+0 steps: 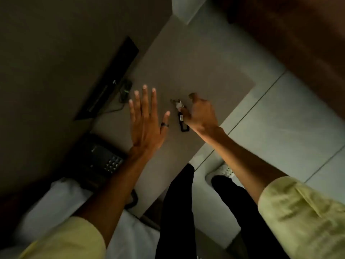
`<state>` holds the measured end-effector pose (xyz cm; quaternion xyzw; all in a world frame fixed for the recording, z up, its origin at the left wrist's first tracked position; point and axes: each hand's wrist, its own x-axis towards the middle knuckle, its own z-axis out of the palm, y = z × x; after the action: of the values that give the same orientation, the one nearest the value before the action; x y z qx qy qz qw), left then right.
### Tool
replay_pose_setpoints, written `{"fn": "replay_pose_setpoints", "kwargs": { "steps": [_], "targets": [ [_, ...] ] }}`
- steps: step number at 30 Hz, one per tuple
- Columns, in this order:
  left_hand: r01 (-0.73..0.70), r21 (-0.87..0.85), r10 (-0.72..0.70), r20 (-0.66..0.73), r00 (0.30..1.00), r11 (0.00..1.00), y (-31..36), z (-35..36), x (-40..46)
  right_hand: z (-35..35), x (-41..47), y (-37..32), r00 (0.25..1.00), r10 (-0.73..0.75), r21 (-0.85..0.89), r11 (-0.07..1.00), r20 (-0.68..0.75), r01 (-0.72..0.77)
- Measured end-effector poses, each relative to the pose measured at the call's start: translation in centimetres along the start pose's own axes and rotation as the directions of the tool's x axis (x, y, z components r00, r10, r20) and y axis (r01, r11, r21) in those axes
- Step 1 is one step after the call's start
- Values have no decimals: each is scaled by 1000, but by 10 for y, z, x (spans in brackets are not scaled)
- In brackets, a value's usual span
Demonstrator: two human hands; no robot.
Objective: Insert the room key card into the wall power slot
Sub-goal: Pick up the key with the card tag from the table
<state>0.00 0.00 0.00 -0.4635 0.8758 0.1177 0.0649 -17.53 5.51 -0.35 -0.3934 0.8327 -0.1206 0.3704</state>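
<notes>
A dark key tag (183, 122) with a small pale key piece at its far end lies on the grey desk top (196, 68). My right hand (201, 114) is curled over it from the right, fingertips touching its upper part; whether it grips the tag is unclear in the dim, blurred view. My left hand (147, 118) hovers flat with fingers spread, a dark ring on the thumb, just left of the tag and holding nothing. No wall power slot shows in the frame.
A black desk phone (101, 159) sits at the desk's near left corner. A long dark panel (110, 79) runs along the wall, with a small device and cable (125, 90) beside it. White bedding (61, 204) lies at lower left, tiled floor (280, 124) at right.
</notes>
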Motion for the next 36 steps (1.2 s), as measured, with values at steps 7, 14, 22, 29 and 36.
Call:
{"fn": "replay_pose_setpoints", "kwargs": {
  "steps": [7, 14, 22, 29, 36],
  "targets": [
    [-17, -7, 17, 34, 999, 1000, -5, 28, -2, 41, 14, -1, 999, 46, 37, 998, 19, -46],
    [-55, -31, 54, -8, 998, 998, 14, 1, -11, -13, 12, 15, 1000, -25, 105, 994, 6, 25],
    [-190, -81, 170, -202, 964, 979, 115, -116, -3, -199, -62, 29, 943, -217, 97, 964, -250, 248],
    [-404, -97, 310, -487, 816, 910, 230, -304, 19, -424, -172, -12, 709, -461, -86, 864, -533, 496],
    [-637, 19, 426, -758, 493, 770, 328, -495, 50, -622, -301, -67, 428, -533, -334, 824, -730, 457]
  ]
}}
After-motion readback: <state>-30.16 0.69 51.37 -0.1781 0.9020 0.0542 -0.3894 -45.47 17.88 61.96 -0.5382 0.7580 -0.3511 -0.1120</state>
